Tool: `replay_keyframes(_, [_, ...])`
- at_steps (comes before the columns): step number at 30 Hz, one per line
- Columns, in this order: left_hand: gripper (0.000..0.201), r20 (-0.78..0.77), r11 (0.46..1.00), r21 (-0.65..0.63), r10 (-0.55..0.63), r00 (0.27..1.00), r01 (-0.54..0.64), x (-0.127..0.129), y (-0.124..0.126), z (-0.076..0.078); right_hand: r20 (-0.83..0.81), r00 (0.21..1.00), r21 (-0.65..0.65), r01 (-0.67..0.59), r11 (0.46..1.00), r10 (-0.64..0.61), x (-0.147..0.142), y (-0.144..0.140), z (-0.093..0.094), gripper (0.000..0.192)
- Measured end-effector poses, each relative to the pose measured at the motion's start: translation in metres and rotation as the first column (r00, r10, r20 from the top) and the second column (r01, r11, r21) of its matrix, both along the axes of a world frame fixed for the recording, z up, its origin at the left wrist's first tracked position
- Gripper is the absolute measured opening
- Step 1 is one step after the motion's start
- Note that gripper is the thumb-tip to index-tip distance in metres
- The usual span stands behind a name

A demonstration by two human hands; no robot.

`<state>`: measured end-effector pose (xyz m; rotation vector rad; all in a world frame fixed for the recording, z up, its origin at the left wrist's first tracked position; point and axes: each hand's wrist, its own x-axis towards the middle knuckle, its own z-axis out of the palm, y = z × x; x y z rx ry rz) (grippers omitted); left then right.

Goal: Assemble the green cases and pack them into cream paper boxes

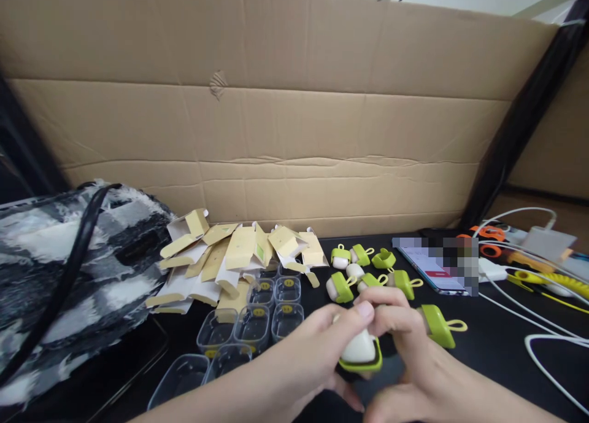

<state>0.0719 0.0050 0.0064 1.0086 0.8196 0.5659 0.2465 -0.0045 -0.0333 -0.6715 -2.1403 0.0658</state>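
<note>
My left hand (322,343) is clamped on a small rounded piece (360,349), smooth white set in a glossy lime-green rim, with my thumb laid across its upper side. My right hand (416,343) curls its fingers over the far side, its thumb apart lower down; the contact is partly hidden, so I cannot tell whether it grips too. The piece sits between my hands, low and right of centre

Just beyond lie more green-and-white pieces (340,288), soft-cornered and several with pale loops (457,326), a bare white pebble-like one (355,271) among them. Left of those stand clear plastic tubs (252,323) in rows — rounded rectangles, some with yellow stickers (288,283) — and behind them a heap of creased, pale yellow card boxes (243,248), flaps open

The table (499,374) is dark black. A phone (421,266) lies to the right near white cables (529,355) and a coiled yellow cord (564,283). A shaggy black, grey and white fabric bundle (124,251) fills the left, a black strap (83,239) over it. Creased brown cardboard (294,125) walls off the back, a small tear in its face, between dark posts (519,134)
</note>
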Motion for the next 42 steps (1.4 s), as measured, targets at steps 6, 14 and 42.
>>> replay_keyframes(6, [0.038,-0.121,0.971,0.202,-0.101,0.987,0.124,-0.007,0.008,0.006,-0.102,0.995,-0.098,0.002,0.995,-0.012,0.000,0.003,0.015,0.024])
replay_keyframes(14, [0.026,-0.233,0.937,0.318,-0.072,0.970,0.146,-0.004,0.011,0.005,-0.065,0.997,0.020,0.033,0.999,-0.032,-0.003,0.002,0.016,0.030])
replay_keyframes(42, [0.040,-0.238,0.863,0.460,-0.107,0.965,0.209,-0.006,0.002,-0.007,0.144,0.989,0.264,-0.003,0.965,-0.036,-0.003,-0.004,0.016,0.030])
